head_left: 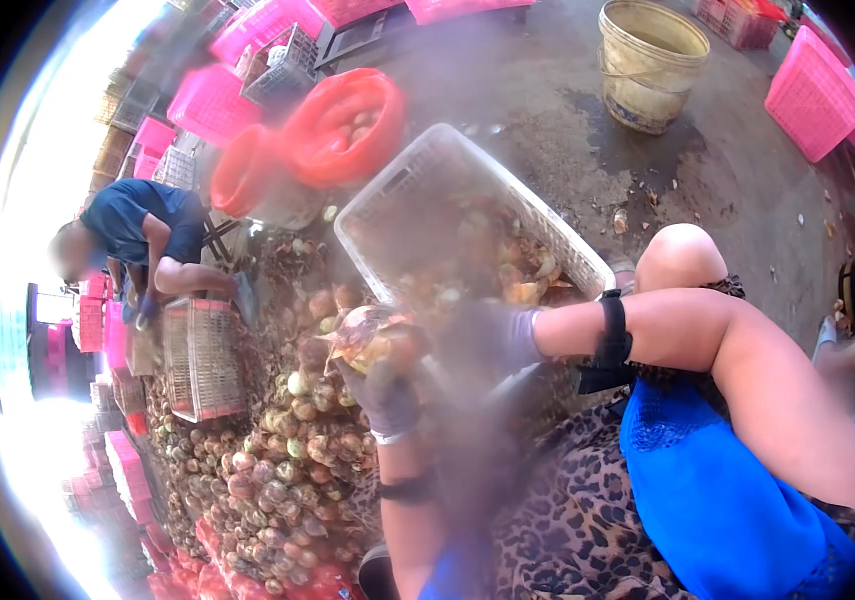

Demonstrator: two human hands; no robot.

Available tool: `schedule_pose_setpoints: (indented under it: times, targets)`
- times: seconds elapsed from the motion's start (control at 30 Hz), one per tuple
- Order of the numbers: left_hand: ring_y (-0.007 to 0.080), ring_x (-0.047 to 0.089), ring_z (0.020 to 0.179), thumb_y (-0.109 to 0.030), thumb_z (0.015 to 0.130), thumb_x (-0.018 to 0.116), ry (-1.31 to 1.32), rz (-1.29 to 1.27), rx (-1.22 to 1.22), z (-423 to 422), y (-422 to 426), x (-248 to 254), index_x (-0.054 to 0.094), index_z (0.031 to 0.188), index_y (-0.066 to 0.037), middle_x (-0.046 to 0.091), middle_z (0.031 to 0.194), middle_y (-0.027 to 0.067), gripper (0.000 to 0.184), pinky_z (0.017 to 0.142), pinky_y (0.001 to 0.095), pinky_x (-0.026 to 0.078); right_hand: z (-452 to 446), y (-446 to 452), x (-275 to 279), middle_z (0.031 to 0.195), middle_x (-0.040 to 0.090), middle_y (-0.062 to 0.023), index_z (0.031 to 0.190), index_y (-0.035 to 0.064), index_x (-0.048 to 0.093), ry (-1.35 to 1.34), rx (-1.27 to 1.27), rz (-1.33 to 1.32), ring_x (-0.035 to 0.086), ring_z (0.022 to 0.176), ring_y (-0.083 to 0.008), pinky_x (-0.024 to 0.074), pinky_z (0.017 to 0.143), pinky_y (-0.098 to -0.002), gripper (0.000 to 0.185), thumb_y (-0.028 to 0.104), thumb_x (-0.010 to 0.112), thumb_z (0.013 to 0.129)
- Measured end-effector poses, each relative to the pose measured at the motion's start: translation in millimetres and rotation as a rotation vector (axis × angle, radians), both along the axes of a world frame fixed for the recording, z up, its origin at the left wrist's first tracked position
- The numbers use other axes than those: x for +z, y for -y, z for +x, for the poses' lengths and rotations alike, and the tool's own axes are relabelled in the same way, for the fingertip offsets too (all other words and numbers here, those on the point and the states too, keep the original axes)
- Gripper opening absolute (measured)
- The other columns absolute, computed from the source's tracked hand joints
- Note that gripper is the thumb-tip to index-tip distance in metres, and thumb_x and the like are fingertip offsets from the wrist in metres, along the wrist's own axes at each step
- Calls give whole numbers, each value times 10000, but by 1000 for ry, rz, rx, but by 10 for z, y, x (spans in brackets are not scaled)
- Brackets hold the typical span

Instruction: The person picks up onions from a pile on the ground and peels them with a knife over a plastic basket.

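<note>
My left hand (388, 402), in a grey glove, holds up an onion (373, 338) with loose papery skin, beside the near left corner of a white crate (563, 240). Close to its right, my right hand (493, 340), also gloved, is smeared and partly hidden by a blurred patch, so its fingers cannot be made out. Onions and loose skins (523, 260) lie inside the white crate. A large heap of onions (278, 490) spreads over the ground beyond my left forearm.
Red tubs (333, 150) stand behind the white crate. A dirty white bucket (648, 75) is at the back right. A person (153, 230) bends over at the left near a beige crate (206, 360). Pink crates (816, 95) stand around the edges. Another person's leg (848, 370) shows at the right.
</note>
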State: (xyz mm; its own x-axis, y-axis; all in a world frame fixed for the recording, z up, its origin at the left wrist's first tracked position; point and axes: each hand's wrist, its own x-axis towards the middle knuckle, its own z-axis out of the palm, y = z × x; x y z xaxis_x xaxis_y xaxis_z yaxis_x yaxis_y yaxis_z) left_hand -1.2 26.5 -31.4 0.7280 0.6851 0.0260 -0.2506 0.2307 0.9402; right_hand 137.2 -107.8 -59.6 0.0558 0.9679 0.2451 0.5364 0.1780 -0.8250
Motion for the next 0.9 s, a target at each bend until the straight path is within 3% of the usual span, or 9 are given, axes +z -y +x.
schedule_pose_setpoints:
  times: [0.1,0.2,0.3,0.4,0.43,0.57,0.67,0.8,0.9]
  targets:
    - [238,643,1008,-299,723,822,45,58,-48,-1,-7,34,439,1365,-39,621,1132,103,791,892,404,557,49,6,58,816,721,-150,897,63,732,-59,152,-14,719,809,-326,545,706,-425,153,168,646,828]
    - [232,651,932,-470,763,788,-33,134,-71,24,69,218,488,1310,-39,632,1099,113,758,778,374,579,171,83,247,813,722,-142,905,68,735,126,128,-223,719,805,-321,546,696,-421,157,177,663,819]
    - [245,647,856,-672,792,683,94,-573,-243,-110,-164,-285,521,1262,-48,628,1118,117,798,701,373,578,214,146,481,813,725,-137,923,79,735,390,-93,-480,722,793,-319,550,676,-424,171,200,661,827]
    - [252,636,843,-781,789,597,55,-638,-70,2,169,9,525,1250,-56,627,1130,123,862,669,378,575,169,185,568,804,738,-123,951,111,729,492,-322,-490,731,732,-319,561,623,-438,222,277,596,888]
    - [250,639,878,-761,790,616,9,-630,4,18,250,123,527,1246,-52,627,1120,123,848,682,382,581,169,187,546,800,737,-124,951,106,723,505,-327,-460,731,724,-317,559,611,-440,219,269,590,889]
    - [251,649,901,-768,810,577,-109,-29,25,12,266,116,533,1266,-67,625,1112,120,838,689,394,594,242,154,432,792,733,-125,976,95,706,514,-350,-406,732,709,-312,553,583,-440,209,238,581,888]
    - [252,656,849,-779,812,557,27,-805,-49,-41,103,39,547,1257,-78,638,1088,116,831,645,377,592,234,120,484,834,728,-148,1016,70,688,484,-341,-422,725,762,-338,558,642,-436,188,175,582,902]
    - [252,655,768,-787,811,551,-70,-756,64,-7,165,78,547,1255,-78,657,1010,102,837,559,346,571,238,59,293,800,737,-103,1006,102,697,615,-381,-347,732,696,-291,556,582,-422,200,218,583,888]
    - [253,657,893,-737,822,596,-120,-444,56,-53,-18,-338,546,1263,-76,649,1111,105,797,696,381,581,225,95,489,812,720,-143,976,53,711,521,-283,-500,731,783,-312,555,654,-430,192,179,592,893]
